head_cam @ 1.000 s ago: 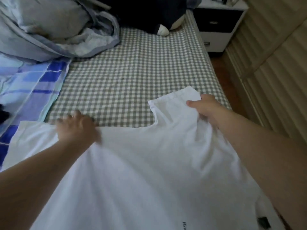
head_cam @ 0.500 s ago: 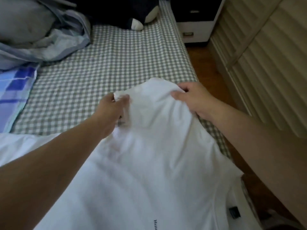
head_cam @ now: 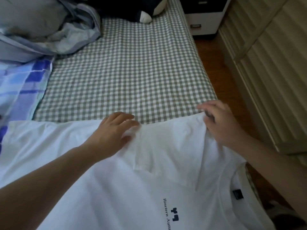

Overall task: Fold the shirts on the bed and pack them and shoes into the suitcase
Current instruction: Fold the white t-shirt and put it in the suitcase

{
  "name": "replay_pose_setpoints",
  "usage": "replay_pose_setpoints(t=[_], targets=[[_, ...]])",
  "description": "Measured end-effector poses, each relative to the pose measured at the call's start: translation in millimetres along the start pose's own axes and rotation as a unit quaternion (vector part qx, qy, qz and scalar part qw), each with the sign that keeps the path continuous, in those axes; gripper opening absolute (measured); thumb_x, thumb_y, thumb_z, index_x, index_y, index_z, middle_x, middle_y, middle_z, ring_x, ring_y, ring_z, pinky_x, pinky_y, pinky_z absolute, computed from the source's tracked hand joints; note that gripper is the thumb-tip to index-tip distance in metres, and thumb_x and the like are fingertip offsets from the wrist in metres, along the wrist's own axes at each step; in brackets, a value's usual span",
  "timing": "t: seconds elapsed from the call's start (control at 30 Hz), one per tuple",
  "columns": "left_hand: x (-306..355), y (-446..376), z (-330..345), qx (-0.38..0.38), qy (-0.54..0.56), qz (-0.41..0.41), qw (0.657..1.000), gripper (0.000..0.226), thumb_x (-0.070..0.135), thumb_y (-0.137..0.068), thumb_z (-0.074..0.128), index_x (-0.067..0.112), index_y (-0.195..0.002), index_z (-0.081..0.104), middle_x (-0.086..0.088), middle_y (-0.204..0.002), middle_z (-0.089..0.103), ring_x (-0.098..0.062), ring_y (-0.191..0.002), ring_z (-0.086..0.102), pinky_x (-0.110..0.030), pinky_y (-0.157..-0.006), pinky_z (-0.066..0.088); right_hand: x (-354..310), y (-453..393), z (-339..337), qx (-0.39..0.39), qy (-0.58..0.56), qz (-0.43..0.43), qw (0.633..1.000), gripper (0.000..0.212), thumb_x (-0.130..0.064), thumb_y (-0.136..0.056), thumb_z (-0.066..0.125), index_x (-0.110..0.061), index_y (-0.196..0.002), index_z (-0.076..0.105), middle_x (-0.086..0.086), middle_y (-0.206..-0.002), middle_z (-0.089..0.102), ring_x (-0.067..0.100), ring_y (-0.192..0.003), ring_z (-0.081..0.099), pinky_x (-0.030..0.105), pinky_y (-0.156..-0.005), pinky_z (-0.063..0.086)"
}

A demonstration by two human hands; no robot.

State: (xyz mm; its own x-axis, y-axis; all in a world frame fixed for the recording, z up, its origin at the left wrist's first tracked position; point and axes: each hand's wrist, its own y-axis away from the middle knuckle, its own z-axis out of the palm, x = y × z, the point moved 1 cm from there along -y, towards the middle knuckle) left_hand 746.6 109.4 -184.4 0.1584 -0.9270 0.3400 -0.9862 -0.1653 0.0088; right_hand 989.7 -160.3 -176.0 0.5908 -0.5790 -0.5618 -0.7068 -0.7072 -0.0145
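While the white shirt (head_cam: 103,171) lay spread across the near part of the bed (head_cam: 126,77) in the head view, its sleeve had been turned inward over the chest, seemingly to square that side for folding. Fingers of the left hand (head_cam: 114,131) lay fairly straight on the folded edge, apparently pressing it flat, with nothing grasped. At the far corner of the fold, the right hand (head_cam: 219,123) pinched the cloth, likely to keep it taut. Beyond both hands stretched checked sheet; a crumpled duvet (head_cam: 46,34) and a dark plush toy (head_cam: 131,10) sat well beyond the left hand, obstructing nothing. Neither suitcase nor shoes were clearly visible.
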Motion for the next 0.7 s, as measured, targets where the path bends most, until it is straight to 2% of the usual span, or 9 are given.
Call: replay_pose_setpoints(t=[0.07, 0.17, 0.3, 0.37, 0.43, 0.47, 0.57, 0.63, 0.7], targets=[[-0.3, -13.1, 3.6, -0.003, -0.002, 0.024, 1.000, 0.040, 0.022, -0.083, 0.081, 0.026, -0.121, 0.069, 0.004, -0.127, 0.064, -0.024, -0.119, 0.058, -0.047, -0.098, 0.049, -2.0, -17.9, -0.5, -0.082, -0.003, 0.074, 0.994, 0.037, -0.025, -0.096, 0.064, -0.025, -0.133, 0.061, -0.004, -0.124, 0.054, 0.017, -0.114, 0.051, 0.033, -0.099, 0.043], [3.1, -22.8, 6.1, 0.041, -0.005, 0.008, 0.999, 0.017, 0.017, -0.092, 0.064, 0.018, -0.104, 0.076, 0.003, -0.102, 0.072, -0.024, -0.096, 0.066, -0.042, -0.081, 0.055, -0.6, -33.6, 0.0, -0.118, -0.003, 0.078, 0.990, 0.005, -0.026, -0.095, 0.067, -0.025, -0.099, 0.070, -0.008, -0.101, 0.063, 0.015, -0.094, 0.059, 0.026, -0.075, 0.040], [5.0, -38.6, 16.7, 0.071, 0.036, -0.219, 0.973, 0.022, 0.021, -0.098, 0.054, 0.016, -0.096, 0.074, 0.003, -0.093, 0.062, -0.021, -0.092, 0.058, -0.034, -0.076, 0.047, 0.3, -45.6, 7.2, -0.051, -0.006, 0.158, 0.986, 0.018, -0.025, -0.100, 0.060, -0.013, -0.087, 0.066, 0.005, -0.093, 0.065, 0.026, -0.092, 0.060, 0.032, -0.072, 0.039], [6.2, -47.1, 21.1, 0.047, 0.014, -0.246, 0.968, 0.025, 0.028, -0.101, 0.049, 0.017, -0.104, 0.072, 0.002, -0.095, 0.056, -0.023, -0.098, 0.055, -0.037, -0.084, 0.046, -11.2, -40.5, 14.9, 0.037, 0.093, 0.145, 0.984, 0.014, -0.023, -0.099, 0.058, -0.014, -0.090, 0.064, 0.007, -0.099, 0.059, 0.030, -0.098, 0.056, 0.035, -0.078, 0.042], [8.4, -51.4, 21.9, 0.028, -0.019, -0.235, 0.971, 0.029, 0.034, -0.103, 0.042, 0.020, -0.112, 0.067, 0.001, -0.103, 0.059, -0.024, -0.104, 0.054, -0.040, -0.094, 0.043, -36.9, -29.5, 26.8, 0.120, 0.189, 0.040, 0.974, 0.015, -0.024, -0.099, 0.055, -0.014, -0.103, 0.065, 0.008, -0.109, 0.057, 0.028, -0.103, 0.050, 0.042, -0.087, 0.043], [7.5, -51.1, 20.4, 0.023, -0.035, -0.226, 0.973, 0.031, 0.037, -0.103, 0.039, 0.022, -0.113, 0.065, 0.001, -0.106, 0.061, -0.023, -0.106, 0.054, -0.040, -0.097, 0.041, -54.2, -24.5, 36.4, 0.119, 0.189, -0.029, 0.974, 0.021, -0.026, -0.100, 0.052, -0.014, -0.111, 0.065, 0.007, -0.113, 0.058, 0.026, -0.106, 0.049, 0.042, -0.091, 0.043], [-13.1, -37.5, 9.0, 0.010, -0.054, -0.188, 0.981, 0.033, 0.044, -0.103, 0.037, 0.026, -0.113, 0.062, 0.005, -0.109, 0.061, -0.020, -0.107, 0.054, -0.039, -0.100, 0.038, -88.4, -16.3, 80.1, -0.005, 0.148, -0.156, 0.977, 0.037, -0.030, -0.103, 0.046, -0.017, -0.136, 0.056, 0.002, -0.137, 0.054, 0.022, -0.126, 0.046, 0.040, -0.109, 0.036], [-47.2, -16.4, -6.5, 0.002, -0.060, -0.173, 0.983, 0.033, 0.041, -0.104, 0.038, 0.024, -0.117, 0.063, 0.001, -0.112, 0.062, -0.025, -0.110, 0.055, -0.043, -0.098, 0.038, -89.2, -15.1, 104.7, -0.061, 0.156, -0.147, 0.975, 0.041, -0.023, -0.102, 0.047, -0.017, -0.142, 0.050, 0.001, -0.145, 0.049, 0.022, -0.133, 0.042, 0.039, -0.115, 0.031], [-90.7, 14.5, -28.6, 0.006, -0.083, -0.195, 0.977, 0.032, 0.036, -0.105, 0.040, 0.021, -0.122, 0.063, -0.005, -0.116, 0.062, -0.032, -0.113, 0.056, -0.048, -0.097, 0.039, -84.4, -13.9, 116.8, -0.060, 0.181, -0.123, 0.974, 0.046, -0.010, -0.094, 0.055, -0.016, -0.140, 0.054, 0.001, -0.143, 0.051, 0.024, -0.132, 0.044, 0.039, -0.115, 0.032]])
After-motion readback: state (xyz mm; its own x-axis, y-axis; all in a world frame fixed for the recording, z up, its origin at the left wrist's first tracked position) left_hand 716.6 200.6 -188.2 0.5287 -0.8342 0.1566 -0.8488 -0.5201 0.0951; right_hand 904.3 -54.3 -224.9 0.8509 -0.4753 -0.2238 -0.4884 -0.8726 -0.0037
